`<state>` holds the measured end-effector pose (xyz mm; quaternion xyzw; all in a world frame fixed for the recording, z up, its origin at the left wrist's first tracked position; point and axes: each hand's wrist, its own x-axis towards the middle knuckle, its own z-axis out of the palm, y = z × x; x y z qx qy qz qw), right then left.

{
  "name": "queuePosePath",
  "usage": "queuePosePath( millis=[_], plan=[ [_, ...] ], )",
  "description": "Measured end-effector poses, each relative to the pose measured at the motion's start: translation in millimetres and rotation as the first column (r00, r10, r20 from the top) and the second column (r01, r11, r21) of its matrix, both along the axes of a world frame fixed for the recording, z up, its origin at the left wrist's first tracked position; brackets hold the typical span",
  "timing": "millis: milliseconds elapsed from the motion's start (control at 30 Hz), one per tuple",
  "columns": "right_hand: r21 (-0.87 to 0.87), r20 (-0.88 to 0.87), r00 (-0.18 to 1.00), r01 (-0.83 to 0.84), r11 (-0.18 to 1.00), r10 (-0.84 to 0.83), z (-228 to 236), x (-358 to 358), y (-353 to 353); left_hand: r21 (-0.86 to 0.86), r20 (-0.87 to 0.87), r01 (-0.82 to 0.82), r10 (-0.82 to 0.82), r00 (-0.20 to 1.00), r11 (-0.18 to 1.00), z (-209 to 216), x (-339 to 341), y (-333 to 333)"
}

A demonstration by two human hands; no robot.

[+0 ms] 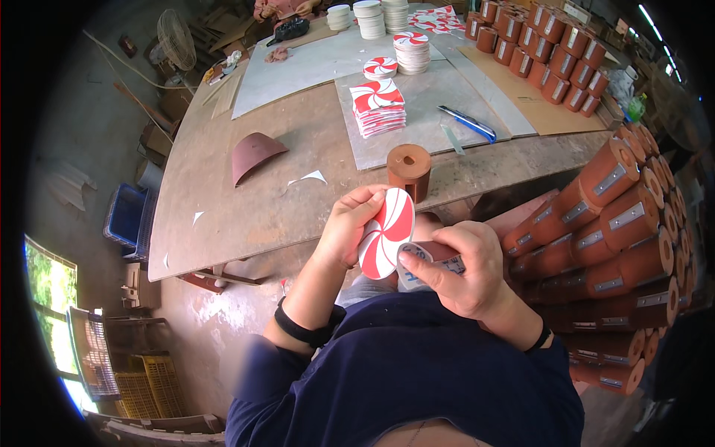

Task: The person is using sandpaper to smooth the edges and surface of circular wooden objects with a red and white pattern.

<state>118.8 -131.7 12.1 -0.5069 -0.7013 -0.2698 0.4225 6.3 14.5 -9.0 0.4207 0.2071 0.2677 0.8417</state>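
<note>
My left hand [348,225] pinches a round red-and-white swirl disc [386,232] by its edge, in front of my chest. Folded in my right hand [473,272] is a piece of sandpaper [417,274], reddish brown on one face with a grey printed back; it meets the disc's lower right edge. Just beyond the disc, a brown cylinder [409,167] with a hole in its top stands at the table's near edge. Farther off lies a stack of square swirl-printed pieces [378,108], with a short stack of round swirl discs [380,68] behind it.
On the table [201,186] lie a curled reddish-brown sheet [255,154], paper scraps [309,177] and a blue utility knife [471,124]. Taller disc stacks [412,56] stand behind. Brown cylinders are piled at the far right [551,52] and beside me [618,246]. Another person [279,9] sits across.
</note>
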Motion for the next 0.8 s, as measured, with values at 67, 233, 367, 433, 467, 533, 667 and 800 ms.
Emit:
queuePosePath(
  millis=[67, 233, 367, 433, 467, 533, 667, 800],
  plan=[
    [-0.003, -0.014, 1.000, 0.004, 1.000, -0.004, 1.0, 2.4, -0.9, 0.043, 0.008, 0.052, -0.053, 0.999, 0.998, 1.0, -2.4, 0.4],
    [-0.003, -0.048, 0.999, 0.009, 1.000, -0.009, 4.6, 7.5, -2.2, 0.217, 0.035, 0.131, -0.142, 0.989, 0.967, 4.1, -8.0, -1.3],
    [-0.008, -0.092, 0.995, -0.035, 0.999, 0.034, 5.8, 7.6, -3.0, 0.306, 0.051, 0.217, -0.243, 0.969, 0.927, 7.2, -12.2, -1.3],
    [-0.012, -0.103, 0.993, -0.059, 0.998, 0.057, 7.3, 7.4, -3.5, 0.331, 0.050, 0.243, -0.274, 0.960, 0.912, 10.7, -13.4, -1.9],
    [-0.015, -0.115, 0.990, -0.083, 0.996, 0.081, 8.1, 7.3, -3.8, 0.359, 0.058, 0.292, -0.334, 0.941, 0.887, 12.0, -14.2, -2.1],
    [-0.014, -0.119, 0.988, -0.100, 0.995, 0.098, 10.0, 7.0, -4.5, 0.388, 0.065, 0.339, -0.392, 0.918, 0.857, 14.9, -14.1, -2.3],
    [0.024, -0.163, 0.971, -0.174, 0.985, 0.175, 10.4, 4.9, -3.7, 0.414, 0.189, 0.454, -0.562, 0.805, 0.789, 19.1, -11.7, 0.6],
    [0.021, -0.187, 0.963, -0.194, 0.981, 0.195, 10.5, 5.7, -3.2, 0.416, 0.169, 0.463, -0.567, 0.806, 0.782, 27.0, -13.3, -8.7]
  ],
)
